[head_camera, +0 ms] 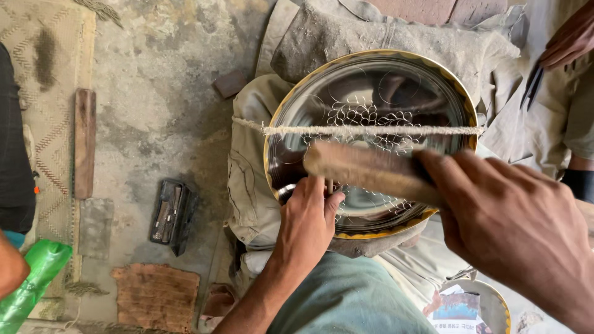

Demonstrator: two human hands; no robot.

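Note:
A shiny round metal plate (371, 80) with a gold rim rests on cloth-covered support, engraved with looping curls across its middle. A rough cord (371, 130) stretches tight across it. My left hand (307, 222) rests at the plate's lower left rim, pinching a thin tool whose tip is hidden by the fingers. My right hand (513, 229) grips a wooden mallet (365, 170), blurred, held just above the left hand and the plate.
Dusty cloth (383, 34) lies under the plate. On the concrete floor at left sit a dark tool case (172, 213), a wooden strip (84, 142), a woven mat (37, 74) and a green plastic bottle (31, 284). Another person's hand (572, 40) shows top right.

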